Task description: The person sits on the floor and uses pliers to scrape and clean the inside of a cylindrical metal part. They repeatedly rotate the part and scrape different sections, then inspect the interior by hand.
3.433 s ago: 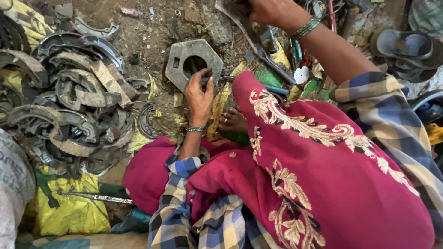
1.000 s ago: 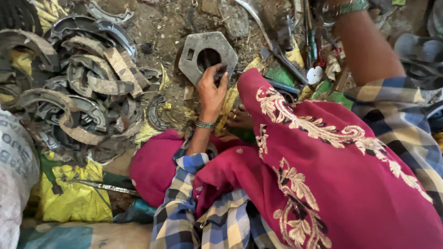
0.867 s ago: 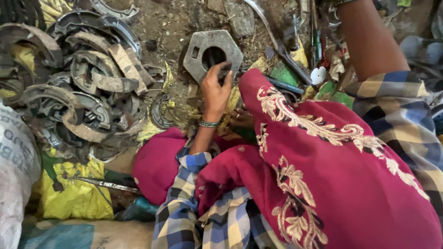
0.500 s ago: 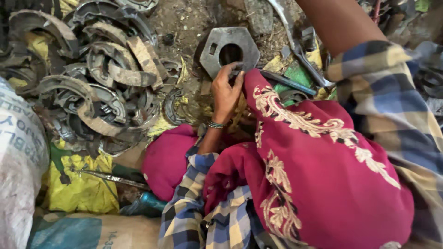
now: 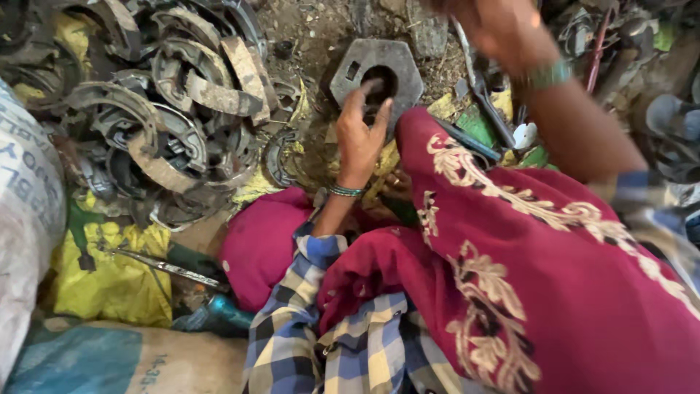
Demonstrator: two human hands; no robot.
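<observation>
My left hand [image 5: 359,137], with a green bangle at the wrist, reaches forward onto a grey hexagonal metal block [image 5: 408,66] with a round hole in it. Thumb and fingertips sit at the rim of the hole; whether they pinch something small there is hidden. My right hand [image 5: 503,29] is raised at the top of the view and blurred, also with a green bangle, and I cannot make out anything in it. A maroon embroidered cloth [image 5: 539,270] and checked sleeves [image 5: 306,328] cover my lap and arms.
A heap of worn curved brake shoes [image 5: 168,124] lies at the left. A long metal bar [image 5: 477,87] rests right of the block. Yellow sacking [image 5: 109,277], a white sack [image 5: 25,211], a thin rod [image 5: 164,266] and a teal-handled tool [image 5: 219,310] lie at the lower left.
The view has shifted, so the block and brake shoes sit further right. My left hand stays on the block's hole. My right hand has come into view, raised and blurred.
</observation>
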